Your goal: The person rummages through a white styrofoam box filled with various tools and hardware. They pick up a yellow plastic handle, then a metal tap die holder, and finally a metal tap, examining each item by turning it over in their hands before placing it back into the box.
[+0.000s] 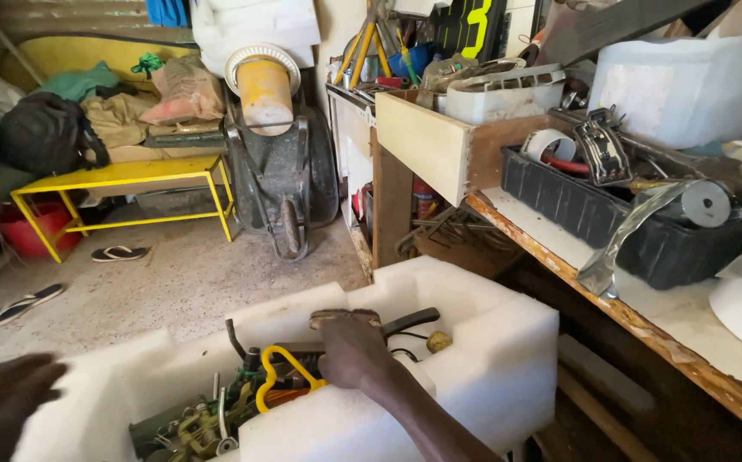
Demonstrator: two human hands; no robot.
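A white foam box (491,359) sits low in front of me, filled with tools and metal parts. My right hand (350,346) reaches into it from the lower right, its fingers closed around a dark tool handle (409,321). A yellow plastic loop handle (278,370) lies just left of that hand, and a small brass-coloured ball (439,341) lies to its right. My left hand (3,402) rests at the box's left edge, fingers spread, holding nothing.
A wooden workbench (645,321) runs along the right, carrying a black crate (576,205) of tools and tape rolls. A wheelbarrow (281,180) stands upright against the back wall. A yellow metal bench (123,184) with bags is on the left, and flip-flops (118,253) lie on the floor.
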